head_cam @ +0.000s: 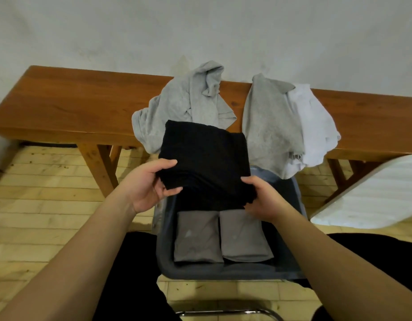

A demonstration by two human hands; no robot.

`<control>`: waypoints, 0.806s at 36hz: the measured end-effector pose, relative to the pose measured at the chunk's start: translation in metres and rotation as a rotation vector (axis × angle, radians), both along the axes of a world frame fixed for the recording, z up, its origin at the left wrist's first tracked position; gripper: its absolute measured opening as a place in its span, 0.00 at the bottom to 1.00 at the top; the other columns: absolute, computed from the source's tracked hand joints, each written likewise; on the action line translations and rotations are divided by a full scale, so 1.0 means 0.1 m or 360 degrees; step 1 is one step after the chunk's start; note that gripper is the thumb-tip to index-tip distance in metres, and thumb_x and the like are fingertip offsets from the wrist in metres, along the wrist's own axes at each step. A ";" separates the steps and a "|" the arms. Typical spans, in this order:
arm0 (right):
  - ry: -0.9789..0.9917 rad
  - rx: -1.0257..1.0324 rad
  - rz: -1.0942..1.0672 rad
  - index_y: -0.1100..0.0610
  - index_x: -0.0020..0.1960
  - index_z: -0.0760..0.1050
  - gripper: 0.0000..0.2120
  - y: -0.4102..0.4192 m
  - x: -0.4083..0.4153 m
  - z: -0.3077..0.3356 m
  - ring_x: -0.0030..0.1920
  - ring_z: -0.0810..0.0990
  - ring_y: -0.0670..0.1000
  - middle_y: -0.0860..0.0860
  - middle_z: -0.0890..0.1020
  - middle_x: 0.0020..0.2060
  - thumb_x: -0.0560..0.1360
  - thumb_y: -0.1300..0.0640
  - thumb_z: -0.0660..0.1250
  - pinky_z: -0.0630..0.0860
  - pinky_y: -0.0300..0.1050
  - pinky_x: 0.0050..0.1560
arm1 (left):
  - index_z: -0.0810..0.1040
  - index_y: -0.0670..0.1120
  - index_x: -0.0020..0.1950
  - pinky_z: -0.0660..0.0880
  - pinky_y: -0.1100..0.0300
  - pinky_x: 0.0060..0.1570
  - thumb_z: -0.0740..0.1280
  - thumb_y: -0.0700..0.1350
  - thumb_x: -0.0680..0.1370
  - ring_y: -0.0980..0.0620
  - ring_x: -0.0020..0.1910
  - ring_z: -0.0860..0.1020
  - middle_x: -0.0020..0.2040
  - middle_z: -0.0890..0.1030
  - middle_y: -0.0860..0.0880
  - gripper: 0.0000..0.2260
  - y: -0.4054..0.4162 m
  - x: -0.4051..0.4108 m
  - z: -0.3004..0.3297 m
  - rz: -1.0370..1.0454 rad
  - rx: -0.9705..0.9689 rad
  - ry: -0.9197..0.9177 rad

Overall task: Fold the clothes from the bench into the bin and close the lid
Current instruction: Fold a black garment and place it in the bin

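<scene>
black folded garment (205,163) long axis away from person | both hands (144,184) (263,200) pinching near edge

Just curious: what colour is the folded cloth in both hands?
Black, seen clearly in the head view.

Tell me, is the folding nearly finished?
About halfway. Two folded grey pieces already lie side by side in the bin. Both hands, left hand and right hand, hold a folded black garment above it. Three crumpled clothes wait on the bench: two grey, one white. The lid isn't closed yet.
</scene>
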State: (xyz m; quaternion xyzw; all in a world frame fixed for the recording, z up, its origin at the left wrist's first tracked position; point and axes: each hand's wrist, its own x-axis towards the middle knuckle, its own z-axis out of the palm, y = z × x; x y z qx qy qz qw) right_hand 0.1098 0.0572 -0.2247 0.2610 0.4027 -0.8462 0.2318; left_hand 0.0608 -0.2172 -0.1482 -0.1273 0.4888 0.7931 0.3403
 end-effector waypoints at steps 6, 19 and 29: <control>-0.0011 0.0246 -0.0039 0.56 0.68 0.75 0.25 0.23 0.23 -0.11 0.61 0.81 0.55 0.54 0.82 0.62 0.71 0.54 0.67 0.75 0.48 0.56 | 0.80 0.43 0.56 0.82 0.59 0.35 0.64 0.40 0.79 0.49 0.39 0.82 0.48 0.83 0.43 0.08 0.04 0.13 -0.20 -0.0359 -0.0408 -0.0175; -0.0825 0.0612 0.0510 0.63 0.58 0.75 0.09 0.40 0.39 -0.87 0.43 0.79 0.53 0.58 0.80 0.46 0.80 0.59 0.66 0.78 0.41 0.31 | 0.70 0.41 0.63 0.83 0.48 0.41 0.62 0.38 0.80 0.38 0.42 0.85 0.52 0.81 0.37 0.11 0.33 0.18 -1.18 -0.0552 -0.1111 -0.0738; -0.0583 0.0669 0.0320 0.56 0.60 0.75 0.08 0.20 0.04 -1.46 0.53 0.80 0.55 0.55 0.81 0.53 0.81 0.58 0.64 0.81 0.47 0.44 | 0.73 0.42 0.53 0.81 0.43 0.45 0.65 0.37 0.79 0.37 0.54 0.76 0.52 0.75 0.39 0.04 0.41 -0.08 -1.75 -0.0029 -0.1413 -0.0443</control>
